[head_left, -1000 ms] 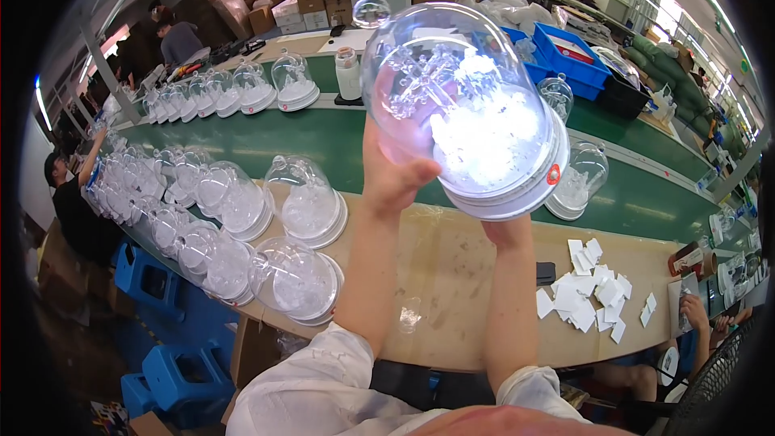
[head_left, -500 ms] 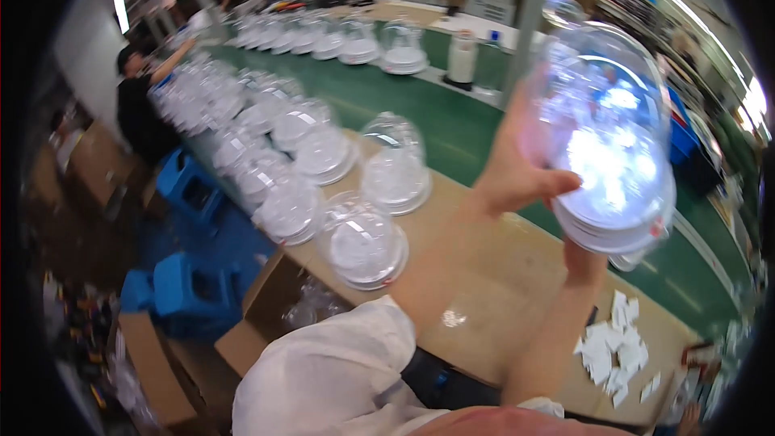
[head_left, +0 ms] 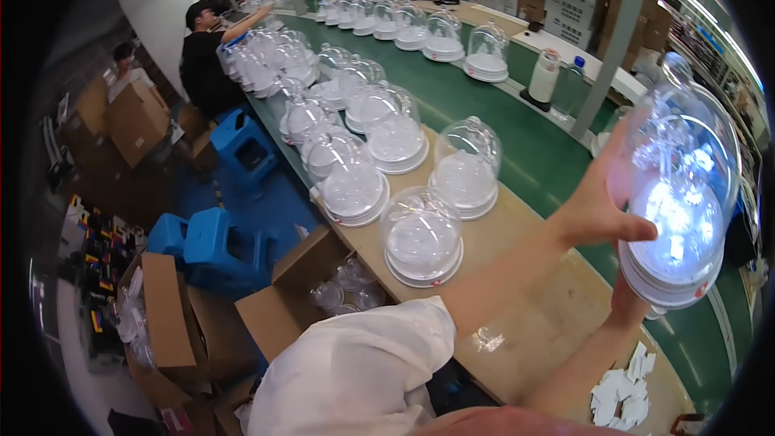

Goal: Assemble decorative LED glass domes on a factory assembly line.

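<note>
Around one lit clear dome [head_left: 686, 206], left hand [head_left: 597, 214] gripping its side, right hand [head_left: 629, 300] supporting from beneath; a slip threatens should either grip loosen on smooth curves

Left hand [head_left: 597, 206] raised, thumb pointing right; right hand [head_left: 628, 300] lower, mostly hidden; forearms [head_left: 508, 270] angled up rightward.

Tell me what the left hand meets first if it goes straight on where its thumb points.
The lit clear dome, which the left hand is gripping; depth beyond is unclear.
</note>
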`<act>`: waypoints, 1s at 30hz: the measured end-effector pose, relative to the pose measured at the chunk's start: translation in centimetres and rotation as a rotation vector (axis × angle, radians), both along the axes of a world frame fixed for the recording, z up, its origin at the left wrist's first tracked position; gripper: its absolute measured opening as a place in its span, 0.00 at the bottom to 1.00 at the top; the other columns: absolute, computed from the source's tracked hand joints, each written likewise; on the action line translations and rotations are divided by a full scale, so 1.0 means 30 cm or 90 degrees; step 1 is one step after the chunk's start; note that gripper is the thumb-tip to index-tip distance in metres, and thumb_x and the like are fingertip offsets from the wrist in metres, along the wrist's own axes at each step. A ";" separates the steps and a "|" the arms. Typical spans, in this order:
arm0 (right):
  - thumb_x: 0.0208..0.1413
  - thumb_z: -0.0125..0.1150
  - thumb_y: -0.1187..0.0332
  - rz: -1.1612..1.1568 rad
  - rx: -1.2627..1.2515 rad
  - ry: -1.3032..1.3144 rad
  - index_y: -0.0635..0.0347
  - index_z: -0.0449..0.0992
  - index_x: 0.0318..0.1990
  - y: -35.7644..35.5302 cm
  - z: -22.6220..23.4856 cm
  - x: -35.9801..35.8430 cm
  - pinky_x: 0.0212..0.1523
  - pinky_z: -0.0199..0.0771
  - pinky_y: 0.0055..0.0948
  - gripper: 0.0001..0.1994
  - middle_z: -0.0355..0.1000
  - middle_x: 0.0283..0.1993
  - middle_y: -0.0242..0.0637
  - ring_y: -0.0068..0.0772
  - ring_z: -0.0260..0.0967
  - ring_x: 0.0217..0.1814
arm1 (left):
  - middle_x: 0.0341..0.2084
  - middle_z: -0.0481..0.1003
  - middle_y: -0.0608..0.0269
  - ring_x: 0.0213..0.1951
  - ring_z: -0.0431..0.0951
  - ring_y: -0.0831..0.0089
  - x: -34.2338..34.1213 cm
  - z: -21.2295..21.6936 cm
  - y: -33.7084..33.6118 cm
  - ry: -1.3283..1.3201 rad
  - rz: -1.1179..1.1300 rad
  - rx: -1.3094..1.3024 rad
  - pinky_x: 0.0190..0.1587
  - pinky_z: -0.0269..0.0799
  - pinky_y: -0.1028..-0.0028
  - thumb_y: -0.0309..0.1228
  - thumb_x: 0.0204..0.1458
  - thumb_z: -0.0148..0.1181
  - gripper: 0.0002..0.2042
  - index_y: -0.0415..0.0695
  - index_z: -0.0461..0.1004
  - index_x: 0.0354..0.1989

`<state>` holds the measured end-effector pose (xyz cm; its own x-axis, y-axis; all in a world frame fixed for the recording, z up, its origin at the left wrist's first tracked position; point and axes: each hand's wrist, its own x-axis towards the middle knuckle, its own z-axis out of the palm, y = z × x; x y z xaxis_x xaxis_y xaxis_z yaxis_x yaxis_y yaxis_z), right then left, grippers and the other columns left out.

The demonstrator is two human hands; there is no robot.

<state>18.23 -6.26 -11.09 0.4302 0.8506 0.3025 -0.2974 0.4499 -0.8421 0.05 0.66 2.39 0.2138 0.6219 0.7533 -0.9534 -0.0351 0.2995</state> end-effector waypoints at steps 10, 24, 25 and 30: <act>0.60 0.56 0.57 -0.014 -0.047 0.013 0.56 0.59 0.65 -0.025 0.081 -0.016 0.67 0.60 0.44 0.28 0.60 0.66 0.39 0.40 0.58 0.67 | 0.70 0.39 0.54 0.71 0.42 0.59 0.040 -0.018 0.003 0.018 0.011 0.020 0.70 0.43 0.58 0.39 0.25 0.82 0.70 0.39 0.27 0.70; 0.66 0.37 0.46 0.144 0.106 0.187 0.64 0.54 0.66 -0.018 0.291 -0.060 0.63 0.61 0.46 0.32 0.59 0.67 0.44 0.46 0.59 0.66 | 0.66 0.49 0.51 0.67 0.54 0.62 0.084 -0.062 0.060 0.246 0.376 0.236 0.66 0.56 0.60 0.33 0.23 0.83 0.65 0.41 0.39 0.70; 0.66 0.37 0.46 0.127 0.115 0.186 0.64 0.54 0.66 -0.011 0.284 -0.068 0.63 0.61 0.46 0.32 0.59 0.67 0.44 0.46 0.59 0.66 | 0.67 0.48 0.51 0.67 0.53 0.61 0.077 -0.064 0.049 0.302 0.443 0.262 0.66 0.55 0.61 0.34 0.22 0.83 0.65 0.41 0.40 0.69; 0.67 0.36 0.52 0.022 0.203 0.193 0.54 0.54 0.67 0.018 0.260 -0.054 0.67 0.57 0.47 0.26 0.54 0.69 0.42 0.45 0.54 0.69 | 0.68 0.46 0.54 0.68 0.51 0.60 0.058 -0.060 0.018 0.466 0.454 0.365 0.67 0.51 0.62 0.39 0.18 0.84 0.65 0.43 0.44 0.69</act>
<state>16.60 -5.72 -3.30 0.5126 0.7510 0.4162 -0.5296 0.6581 -0.5352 1.79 1.21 0.58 0.4535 0.3852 0.8037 -0.2698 -0.8002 0.5357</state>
